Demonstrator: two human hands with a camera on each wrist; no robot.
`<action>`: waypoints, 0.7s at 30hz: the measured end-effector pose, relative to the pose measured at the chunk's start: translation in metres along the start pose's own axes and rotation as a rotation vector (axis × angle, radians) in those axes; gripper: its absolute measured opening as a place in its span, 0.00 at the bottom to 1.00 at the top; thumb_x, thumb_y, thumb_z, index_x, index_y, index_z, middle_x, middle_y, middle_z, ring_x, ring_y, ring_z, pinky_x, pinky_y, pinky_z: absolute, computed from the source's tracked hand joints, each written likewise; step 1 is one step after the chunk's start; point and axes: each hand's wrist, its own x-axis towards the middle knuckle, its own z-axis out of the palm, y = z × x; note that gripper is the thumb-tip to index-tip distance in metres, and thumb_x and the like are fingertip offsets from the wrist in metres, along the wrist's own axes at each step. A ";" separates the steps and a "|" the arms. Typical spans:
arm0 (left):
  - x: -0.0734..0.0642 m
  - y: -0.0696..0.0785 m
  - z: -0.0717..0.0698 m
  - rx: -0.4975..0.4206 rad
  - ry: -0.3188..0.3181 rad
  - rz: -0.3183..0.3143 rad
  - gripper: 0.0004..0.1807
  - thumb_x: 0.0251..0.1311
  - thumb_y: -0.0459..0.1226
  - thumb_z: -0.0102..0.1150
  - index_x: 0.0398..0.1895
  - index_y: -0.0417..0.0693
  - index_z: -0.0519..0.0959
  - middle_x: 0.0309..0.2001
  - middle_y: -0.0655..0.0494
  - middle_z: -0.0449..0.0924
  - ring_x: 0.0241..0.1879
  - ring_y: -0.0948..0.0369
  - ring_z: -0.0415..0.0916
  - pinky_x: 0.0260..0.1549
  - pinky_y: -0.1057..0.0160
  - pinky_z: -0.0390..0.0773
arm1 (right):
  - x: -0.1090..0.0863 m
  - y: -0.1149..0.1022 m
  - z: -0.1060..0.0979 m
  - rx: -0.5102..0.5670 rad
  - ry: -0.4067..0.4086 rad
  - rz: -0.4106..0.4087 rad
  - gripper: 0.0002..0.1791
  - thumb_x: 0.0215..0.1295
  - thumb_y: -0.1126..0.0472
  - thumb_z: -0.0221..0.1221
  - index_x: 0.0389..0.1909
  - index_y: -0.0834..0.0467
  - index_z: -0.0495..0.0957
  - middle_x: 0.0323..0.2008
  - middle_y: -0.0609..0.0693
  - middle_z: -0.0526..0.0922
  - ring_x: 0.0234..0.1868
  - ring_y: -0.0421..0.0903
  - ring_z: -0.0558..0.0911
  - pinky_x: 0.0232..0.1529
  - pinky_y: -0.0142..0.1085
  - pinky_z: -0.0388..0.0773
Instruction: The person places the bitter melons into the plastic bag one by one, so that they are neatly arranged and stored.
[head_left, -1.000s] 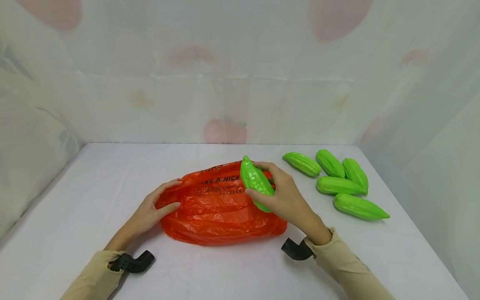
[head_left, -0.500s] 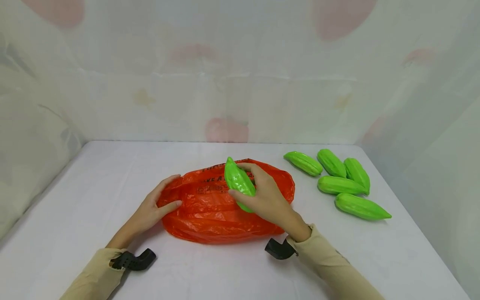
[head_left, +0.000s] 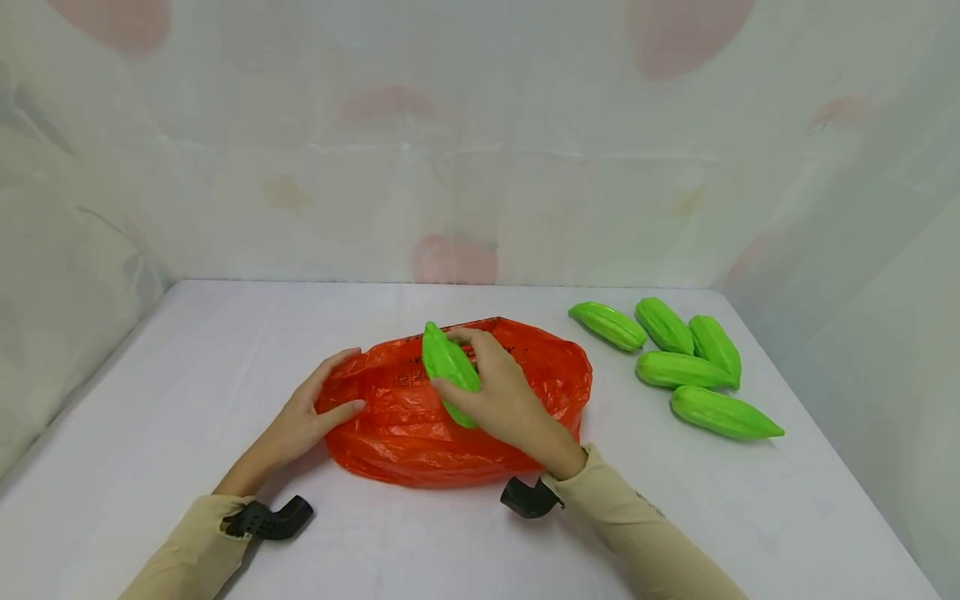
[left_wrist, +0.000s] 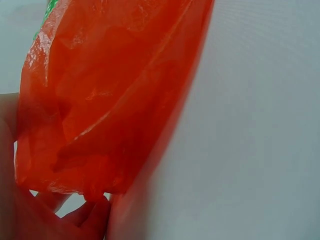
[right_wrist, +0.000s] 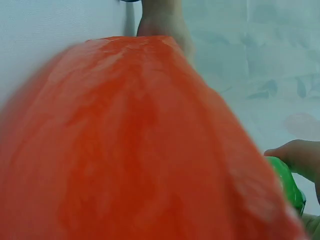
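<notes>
A red plastic bag [head_left: 390, 429] with dark print lies in the middle of the table, its mouth spread. My left hand [head_left: 296, 425] grips the bag's left end; in the left wrist view its fingers [left_wrist: 95, 217] curl at the film's edge. Over the bag, my right hand [head_left: 502, 400] holds a bright green, ribbed, pointed bitter melon [head_left: 446, 362] between thumb and fingers, tip upward. In the right wrist view red film hides most of this hand's work, with a bit of the bitter melon [right_wrist: 285, 180] showing at the right.
Several more green bitter melons [head_left: 682, 369] lie on the table's right side, some touching each other. The white tabletop [head_left: 412, 542] ends at a pale patterned curtain [head_left: 337, 208] behind, with pale sheets on both sides. Each wrist wears a black camera mount [head_left: 528, 497].
My right hand has moved left across the bag with the bitter melon in it. The left hand keeps its hold on the bag's left end.
</notes>
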 end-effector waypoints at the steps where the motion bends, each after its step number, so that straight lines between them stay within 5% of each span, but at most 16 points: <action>1: 0.000 0.000 0.000 0.000 0.000 -0.001 0.38 0.66 0.39 0.60 0.77 0.50 0.55 0.74 0.44 0.60 0.71 0.42 0.57 0.64 0.27 0.55 | 0.000 0.000 0.002 -0.012 0.002 0.003 0.31 0.64 0.53 0.64 0.66 0.53 0.66 0.57 0.45 0.74 0.49 0.45 0.76 0.41 0.35 0.81; 12: 0.000 0.000 0.001 0.005 -0.008 -0.010 0.39 0.66 0.40 0.60 0.77 0.53 0.55 0.74 0.43 0.60 0.72 0.42 0.57 0.64 0.28 0.56 | 0.004 -0.001 0.017 -0.090 0.026 -0.054 0.20 0.69 0.52 0.59 0.61 0.45 0.73 0.59 0.48 0.74 0.48 0.45 0.75 0.42 0.37 0.76; 21: 0.000 0.001 0.000 0.003 -0.011 -0.017 0.39 0.66 0.40 0.60 0.77 0.52 0.55 0.75 0.43 0.59 0.72 0.42 0.56 0.65 0.28 0.56 | 0.007 -0.004 0.022 -0.046 -0.026 0.002 0.21 0.66 0.52 0.60 0.61 0.43 0.73 0.55 0.48 0.74 0.45 0.45 0.74 0.37 0.34 0.77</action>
